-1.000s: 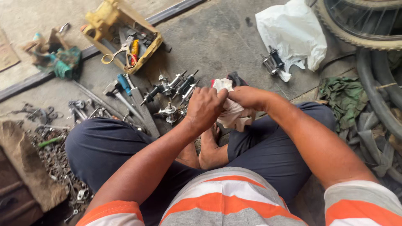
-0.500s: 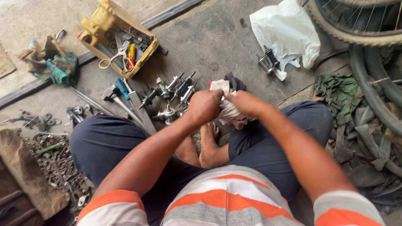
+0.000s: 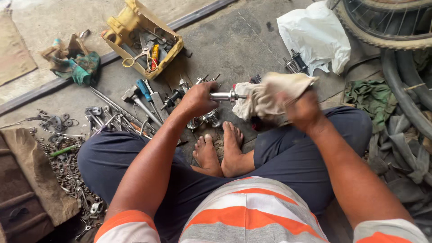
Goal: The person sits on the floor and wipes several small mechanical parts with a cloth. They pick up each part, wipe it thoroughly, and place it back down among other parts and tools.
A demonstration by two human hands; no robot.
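Observation:
I sit cross-legged on a concrete floor. My left hand (image 3: pixel 198 99) grips one end of a shiny metal wheel hub (image 3: pixel 225 96), held level above my bare feet. My right hand (image 3: pixel 302 110) holds a dirty white rag (image 3: pixel 270 94) bunched around the hub's other end. Several more hubs (image 3: pixel 186 90) lie on the floor just beyond my left hand.
A yellow tool tray (image 3: pixel 144 40) with scissors sits at the back left. Wrenches and a blue-handled screwdriver (image 3: pixel 144 90) lie left of the hubs. Nuts and bolts (image 3: pixel 63 166) litter the left floor. A white plastic bag (image 3: pixel 315 36), green cloth (image 3: pixel 369 96) and bicycle tyres (image 3: pixel 382 31) lie right.
My hands were pressed together around the rag. They have pulled apart, and the hub now shows between them. My right hand moved right with the rag.

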